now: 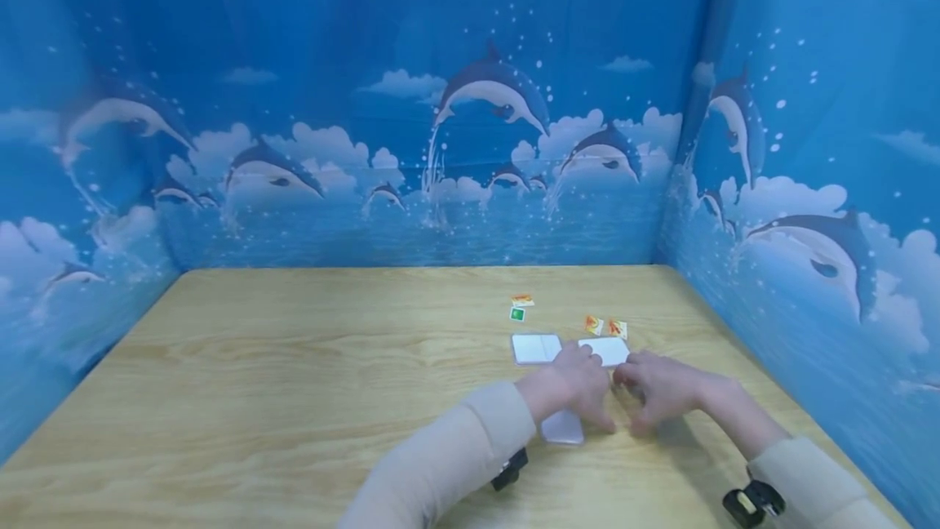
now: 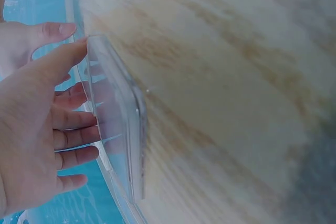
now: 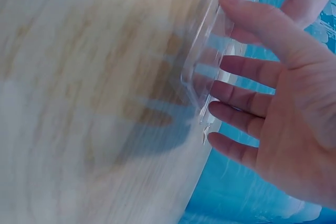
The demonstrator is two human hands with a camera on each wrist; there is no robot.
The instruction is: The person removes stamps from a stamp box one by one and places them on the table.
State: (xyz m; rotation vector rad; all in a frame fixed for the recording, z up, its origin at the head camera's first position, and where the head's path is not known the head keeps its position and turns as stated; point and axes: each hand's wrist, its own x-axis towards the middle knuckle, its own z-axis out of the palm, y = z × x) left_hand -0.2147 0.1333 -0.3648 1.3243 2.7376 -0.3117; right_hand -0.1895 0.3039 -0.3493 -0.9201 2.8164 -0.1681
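Observation:
A clear plastic case (image 3: 202, 66) stands low over the table between my two hands, and the wood shows through it. My right hand (image 1: 661, 388) holds it with the thumb at its edge and the fingers spread behind. From the other side my left hand (image 1: 576, 386) grips close by, its thumb near the right thumb. Another shallow clear case (image 2: 123, 124) lies flat on the table beneath the left wrist, pale in the head view. Beyond the hands lie two white rectangular cases (image 1: 535, 348), the right one (image 1: 605, 350) partly behind the fingers.
Past the white cases lie small pictured cards: an orange card (image 1: 522, 300) above a green card (image 1: 517, 314), and two orange-and-yellow cards (image 1: 594, 324) further right. Blue dolphin-print curtains (image 1: 411, 211) enclose the wooden table (image 1: 294, 382) at its back and sides.

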